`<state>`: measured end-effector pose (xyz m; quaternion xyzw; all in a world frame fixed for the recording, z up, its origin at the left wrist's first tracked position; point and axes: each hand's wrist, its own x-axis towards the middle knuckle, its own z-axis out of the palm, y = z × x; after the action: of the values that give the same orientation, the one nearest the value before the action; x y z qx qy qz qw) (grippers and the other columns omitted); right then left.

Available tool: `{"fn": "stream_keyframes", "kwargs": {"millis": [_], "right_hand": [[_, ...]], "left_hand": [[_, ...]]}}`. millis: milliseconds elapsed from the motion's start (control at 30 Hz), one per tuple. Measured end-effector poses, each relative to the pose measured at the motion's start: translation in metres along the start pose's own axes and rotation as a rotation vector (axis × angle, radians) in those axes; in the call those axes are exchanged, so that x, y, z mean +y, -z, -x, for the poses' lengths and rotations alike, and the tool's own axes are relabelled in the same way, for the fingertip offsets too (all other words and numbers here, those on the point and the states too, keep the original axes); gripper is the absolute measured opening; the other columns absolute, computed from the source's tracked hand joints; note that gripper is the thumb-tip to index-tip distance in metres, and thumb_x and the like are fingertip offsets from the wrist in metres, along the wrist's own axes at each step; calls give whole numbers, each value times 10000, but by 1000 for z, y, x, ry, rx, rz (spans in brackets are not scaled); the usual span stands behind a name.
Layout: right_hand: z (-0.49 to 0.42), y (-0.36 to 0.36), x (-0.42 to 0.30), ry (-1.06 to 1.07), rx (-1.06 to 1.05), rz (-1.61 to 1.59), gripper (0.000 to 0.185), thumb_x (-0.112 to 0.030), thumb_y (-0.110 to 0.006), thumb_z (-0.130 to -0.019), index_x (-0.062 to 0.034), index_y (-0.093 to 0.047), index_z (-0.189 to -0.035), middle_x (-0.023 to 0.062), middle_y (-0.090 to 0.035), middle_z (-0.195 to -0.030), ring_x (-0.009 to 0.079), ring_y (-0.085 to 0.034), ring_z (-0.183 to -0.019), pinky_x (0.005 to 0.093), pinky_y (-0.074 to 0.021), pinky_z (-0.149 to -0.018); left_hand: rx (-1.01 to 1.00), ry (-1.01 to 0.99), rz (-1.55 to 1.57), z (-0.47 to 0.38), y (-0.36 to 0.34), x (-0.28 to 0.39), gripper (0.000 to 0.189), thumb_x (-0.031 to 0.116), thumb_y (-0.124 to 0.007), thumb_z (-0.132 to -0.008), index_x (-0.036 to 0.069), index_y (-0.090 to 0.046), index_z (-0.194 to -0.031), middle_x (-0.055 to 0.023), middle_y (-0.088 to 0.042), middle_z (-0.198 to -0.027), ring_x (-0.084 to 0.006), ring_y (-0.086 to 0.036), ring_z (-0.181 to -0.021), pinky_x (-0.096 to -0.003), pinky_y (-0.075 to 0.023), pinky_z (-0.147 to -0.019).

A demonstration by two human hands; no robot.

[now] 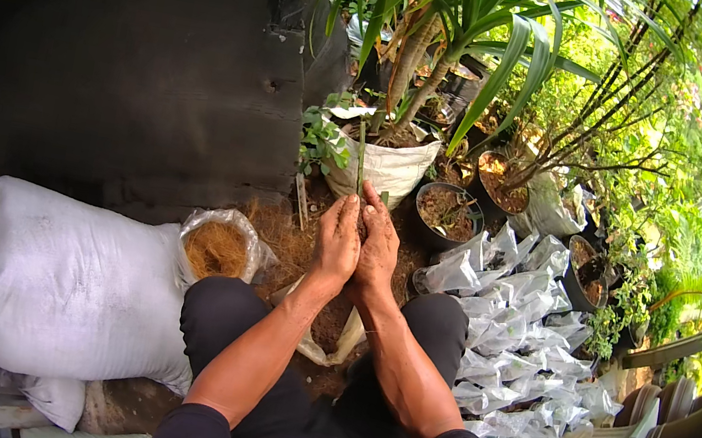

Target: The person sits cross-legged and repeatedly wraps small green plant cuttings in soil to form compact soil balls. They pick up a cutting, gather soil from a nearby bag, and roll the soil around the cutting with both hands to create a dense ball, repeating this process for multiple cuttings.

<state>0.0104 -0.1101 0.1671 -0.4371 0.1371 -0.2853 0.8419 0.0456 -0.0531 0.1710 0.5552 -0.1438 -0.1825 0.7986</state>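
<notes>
My left hand and my right hand are pressed together, palms facing, above the ground between my knees. A thin green stem cutting rises upright from between the fingers. Dark soil shows in the gap between the palms and smears the fingers; the cutting's lower end is hidden. Below my wrists sits an open bag, its rim folded back, with loose brown soil inside. My forearms cover part of it.
On the left lie a full white sack and a clear bag of brown fibre. Rows of clear plastic bags fill the right side. Ahead stand a white sack planter with a long-leaved plant and a black pot.
</notes>
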Motion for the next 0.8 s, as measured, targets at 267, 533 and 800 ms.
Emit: {"fn": "stream_keyframes", "kwargs": {"millis": [267,533,800], "right_hand": [[17,-15,-47,103,111,-46,406,-107,-573,-955,35,-537,-1335,108,-553,-1340,179,-538,-1183,296,-413,-1025],[7,-27,-30,-112,-8,-433,441,-159,-556,-955,16,-505,-1357,71,-574,-1269,163,-551,-1148,296,-420,-1021],[-5,-10,-30,-87,86,-361,345,-138,-518,-975,-9,-547,-1293,64,-620,-1096,133,-590,-979,286,-490,-868]], "left_hand": [[-110,-51,-127,11,-20,21,303,258,-422,-1055,0,-570,-997,-24,-580,-949,-120,-546,-896,-287,-451,-810],[63,-53,51,11,-16,43,308,230,-504,-1019,20,-591,-1227,-68,-631,-1152,-158,-612,-1039,-305,-493,-913],[63,53,156,23,-26,38,296,291,-611,-974,65,-603,-1164,-37,-645,-1113,-164,-620,-1033,-316,-506,-918]]}}
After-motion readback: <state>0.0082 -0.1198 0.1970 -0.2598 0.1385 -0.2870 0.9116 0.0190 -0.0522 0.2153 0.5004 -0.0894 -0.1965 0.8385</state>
